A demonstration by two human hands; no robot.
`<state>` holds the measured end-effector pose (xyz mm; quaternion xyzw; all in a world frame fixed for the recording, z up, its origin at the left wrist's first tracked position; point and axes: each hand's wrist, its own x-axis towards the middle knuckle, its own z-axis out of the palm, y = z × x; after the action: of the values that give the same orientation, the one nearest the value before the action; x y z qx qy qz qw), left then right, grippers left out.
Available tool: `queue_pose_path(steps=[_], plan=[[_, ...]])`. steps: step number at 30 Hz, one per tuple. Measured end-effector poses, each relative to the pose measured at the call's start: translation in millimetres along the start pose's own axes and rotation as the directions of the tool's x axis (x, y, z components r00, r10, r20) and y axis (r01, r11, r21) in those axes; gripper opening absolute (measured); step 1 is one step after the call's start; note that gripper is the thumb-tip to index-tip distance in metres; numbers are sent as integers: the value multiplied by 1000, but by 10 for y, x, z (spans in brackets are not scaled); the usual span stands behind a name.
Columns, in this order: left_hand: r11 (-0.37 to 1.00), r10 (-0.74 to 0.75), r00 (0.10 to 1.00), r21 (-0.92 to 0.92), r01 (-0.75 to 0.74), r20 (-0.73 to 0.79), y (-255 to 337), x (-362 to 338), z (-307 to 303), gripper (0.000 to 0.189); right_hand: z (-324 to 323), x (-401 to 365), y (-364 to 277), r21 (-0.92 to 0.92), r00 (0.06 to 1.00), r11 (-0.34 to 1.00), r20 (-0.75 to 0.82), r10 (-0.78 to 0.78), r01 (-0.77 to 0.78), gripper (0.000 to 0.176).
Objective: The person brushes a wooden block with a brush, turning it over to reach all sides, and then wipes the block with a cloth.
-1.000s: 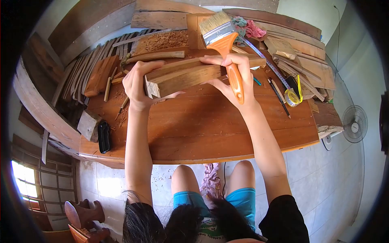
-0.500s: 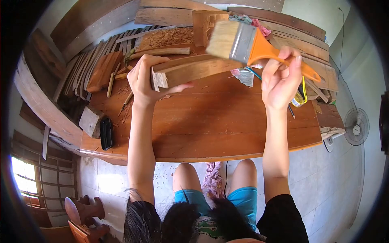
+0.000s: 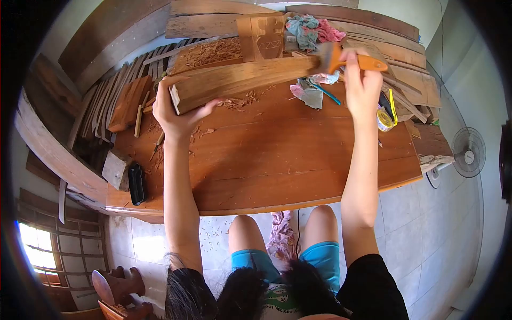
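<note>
My left hand [image 3: 178,111] is wrapped round the near left end of a long wooden block [image 3: 240,80], its thumb along the lower side. The block is raised over the wooden table [image 3: 277,154] and slants up to the right. In my right hand [image 3: 364,82] is a wide paintbrush [image 3: 368,62] by its orange handle. The brush head, smeared by motion, is right at the block's far right end, and its bristles are mostly hidden there.
A carved wooden panel [image 3: 261,38] stands at the back beside crumpled cloths [image 3: 304,31]. Wood shavings [image 3: 210,54] lie behind the block. A teal pen [image 3: 326,94] and a tape roll [image 3: 384,120] lie to the right, a black case [image 3: 137,184] to the left.
The paintbrush has moved down and swung from above the block to its far right end. My left hand and the block have shifted left, and the block is turned more broadside.
</note>
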<state>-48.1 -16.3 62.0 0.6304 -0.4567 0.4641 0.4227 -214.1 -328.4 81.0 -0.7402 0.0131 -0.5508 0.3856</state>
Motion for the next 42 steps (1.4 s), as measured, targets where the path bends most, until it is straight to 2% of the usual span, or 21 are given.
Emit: queue_pose_path(steps=[1,2,5,9,10,13,14,15,17,19,21,23,25,27,29,31,34,37,39,40,42], plan=[[999,23,1000,23,-23,9,-2,8,-6,73,61,-26,-137,158,998,987,55,-29,20,24],[1000,-5,1000,7,5,12,-23,-2,-11,72,103,-81,-326,436,995,900,96,-36,-10,23],[991,-118,993,-62,118,-4,-89,-62,25,68,176,-136,-403,696,981,705,193,2,-139,21],[951,-281,958,-152,269,-63,-60,-53,102,55,179,-63,-32,334,991,937,119,66,-102,21],[946,-297,953,-156,285,-63,12,-1,101,52,211,-5,110,5,989,990,-23,-143,144,20],[922,-365,929,-165,351,-65,140,88,116,42,240,-46,122,-142,997,990,-81,-10,-2,18],[915,-381,922,-172,365,-67,144,99,122,41,272,-70,92,-183,999,983,-40,9,-16,17],[908,-396,916,-180,379,-70,154,118,131,40,348,-93,62,-141,999,989,8,33,-32,11],[900,-426,900,-143,412,-90,216,161,140,39,475,-239,-164,137,983,980,128,130,-147,4],[889,-453,886,-121,441,-101,239,177,148,38,588,-369,-280,307,975,950,184,-122,61,6],[875,-481,871,-114,470,-105,222,181,151,38,760,-516,-404,584,960,811,230,-160,-4,7],[856,-509,854,-163,490,-106,208,182,170,40,875,-579,-442,574,913,812,269,-307,104,9],[841,-533,840,-169,513,-102,176,175,176,42,932,-605,-366,549,908,827,276,-315,120,9],[833,-550,829,-130,538,-103,127,158,168,43,833,-578,-329,442,955,897,262,-142,11,8],[829,-558,823,-115,548,-107,91,131,166,44,790,-484,-248,279,990,960,138,-18,-22,7],[827,-560,822,-118,549,-102,54,118,177,44,776,-420,-84,130,982,974,64,179,-186,4],[831,-555,827,-120,544,-88,144,154,163,44,778,-441,-86,47,991,993,80,104,-108,4],[831,-555,828,-109,546,-77,205,171,149,45,824,-563,-361,328,968,945,236,-84,1,3],[831,-553,829,-115,544,-78,231,187,146,45,872,-689,-514,587,944,809,284,-168,-32,6],[831,-552,830,-126,541,-79,247,191,148,44,885,-704,-546,633,924,774,286,-254,17,8],[835,-543,836,-153,528,-82,253,182,165,45,891,-717,-572,612,919,790,291,-266,35,10]])
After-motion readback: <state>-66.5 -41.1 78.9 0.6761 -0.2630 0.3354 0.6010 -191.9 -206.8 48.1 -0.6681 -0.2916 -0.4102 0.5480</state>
